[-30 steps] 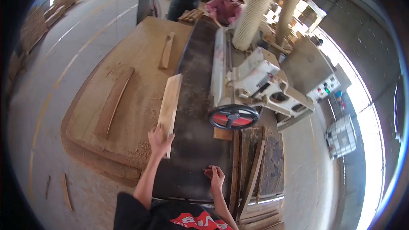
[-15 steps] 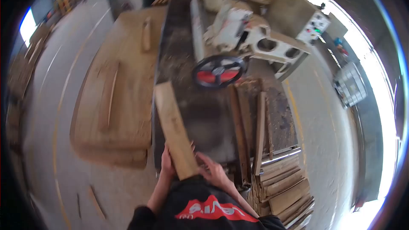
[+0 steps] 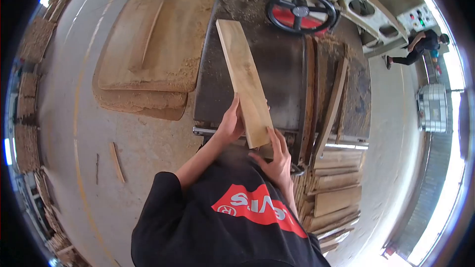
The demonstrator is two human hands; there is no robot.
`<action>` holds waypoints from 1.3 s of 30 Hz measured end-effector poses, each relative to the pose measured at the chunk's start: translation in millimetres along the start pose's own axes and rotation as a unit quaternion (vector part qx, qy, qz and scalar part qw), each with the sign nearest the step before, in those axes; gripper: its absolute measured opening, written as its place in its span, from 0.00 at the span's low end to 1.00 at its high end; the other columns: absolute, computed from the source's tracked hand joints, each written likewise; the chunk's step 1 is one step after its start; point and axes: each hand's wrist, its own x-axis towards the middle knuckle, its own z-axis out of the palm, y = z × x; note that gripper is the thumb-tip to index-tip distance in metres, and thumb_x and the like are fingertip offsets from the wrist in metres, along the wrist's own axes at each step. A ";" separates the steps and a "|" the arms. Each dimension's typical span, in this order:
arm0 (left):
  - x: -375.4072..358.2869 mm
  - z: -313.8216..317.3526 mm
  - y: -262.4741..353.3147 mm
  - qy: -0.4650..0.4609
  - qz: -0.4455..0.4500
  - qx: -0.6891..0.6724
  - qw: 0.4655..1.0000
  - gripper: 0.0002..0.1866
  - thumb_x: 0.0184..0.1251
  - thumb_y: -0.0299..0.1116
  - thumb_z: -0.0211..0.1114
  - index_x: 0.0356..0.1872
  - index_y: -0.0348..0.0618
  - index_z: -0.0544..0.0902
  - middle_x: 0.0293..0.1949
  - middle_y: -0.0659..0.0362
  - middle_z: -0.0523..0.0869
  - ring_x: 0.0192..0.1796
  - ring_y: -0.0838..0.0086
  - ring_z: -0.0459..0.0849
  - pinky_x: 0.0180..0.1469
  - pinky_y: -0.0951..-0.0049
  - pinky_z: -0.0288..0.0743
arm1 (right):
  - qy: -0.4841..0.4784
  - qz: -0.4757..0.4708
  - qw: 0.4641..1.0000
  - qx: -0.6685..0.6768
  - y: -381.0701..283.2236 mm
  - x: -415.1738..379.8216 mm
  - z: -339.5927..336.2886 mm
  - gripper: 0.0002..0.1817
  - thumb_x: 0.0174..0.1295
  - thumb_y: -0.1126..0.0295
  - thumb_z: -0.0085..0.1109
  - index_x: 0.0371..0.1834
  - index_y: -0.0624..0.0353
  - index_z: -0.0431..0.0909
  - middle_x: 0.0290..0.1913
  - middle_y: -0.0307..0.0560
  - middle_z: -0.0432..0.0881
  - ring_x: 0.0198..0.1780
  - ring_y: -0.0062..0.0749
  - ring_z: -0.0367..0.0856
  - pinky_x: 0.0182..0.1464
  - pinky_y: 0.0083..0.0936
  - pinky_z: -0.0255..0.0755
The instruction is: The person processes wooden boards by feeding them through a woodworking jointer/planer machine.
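Observation:
A pale wooden board [image 3: 246, 79] slants away from my body over the dark metal machine table [image 3: 282, 79]. My left hand [image 3: 232, 121] is closed round the board's left edge near its close end, with the fingers hidden beneath. At the near right corner, my right hand [image 3: 278, 160] grips the same board, fingertips on its right edge and thumb by its end face. Beyond the board's far end, to the right, stands a black handwheel [image 3: 301, 12] with a red part behind it.
Left of the machine, a sawdust-covered wooden platform [image 3: 168, 76] bears a long strip of wood [image 3: 154, 29]. Thin boards [image 3: 339, 201] are stacked at my right. A long wooden strip [image 3: 332, 109] lies on the table's right side. A person [image 3: 420, 47] is at the far right.
My view has tilted down and shifted, so the machine appears higher up. The right hand has closed on the board's near corner. A person has come into view at the right.

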 end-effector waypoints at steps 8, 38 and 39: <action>-25.8 14.8 -14.6 0.083 0.116 0.476 0.868 0.31 0.75 0.38 0.75 0.70 0.27 0.78 0.61 0.51 0.84 0.58 0.75 0.85 0.62 0.74 0.79 | 0.015 0.117 0.985 0.124 24.5 -20.1 8.1 0.21 0.65 0.69 0.75 0.58 0.69 0.84 0.47 0.63 0.90 0.50 0.55 0.92 0.53 0.37 0.84; 10.9 -6.8 -65.0 -0.100 0.209 0.880 0.415 0.70 0.52 0.65 0.78 0.85 0.29 0.50 0.82 0.29 0.56 0.87 0.36 0.48 0.82 0.35 0.44 | 0.266 0.327 0.866 -0.269 164.4 -33.1 -61.3 0.23 0.64 0.63 0.74 0.58 0.60 0.80 0.55 0.60 0.80 0.55 0.61 0.82 0.51 0.52 0.78; 11.2 -6.8 -64.1 -0.101 0.208 0.880 0.415 0.70 0.52 0.65 0.78 0.85 0.29 0.50 0.83 0.29 0.56 0.87 0.36 0.48 0.83 0.35 0.43 | 0.284 0.313 0.881 -0.214 171.3 -33.6 -61.1 0.20 0.64 0.64 0.72 0.55 0.63 0.80 0.51 0.61 0.80 0.50 0.60 0.83 0.49 0.52 0.78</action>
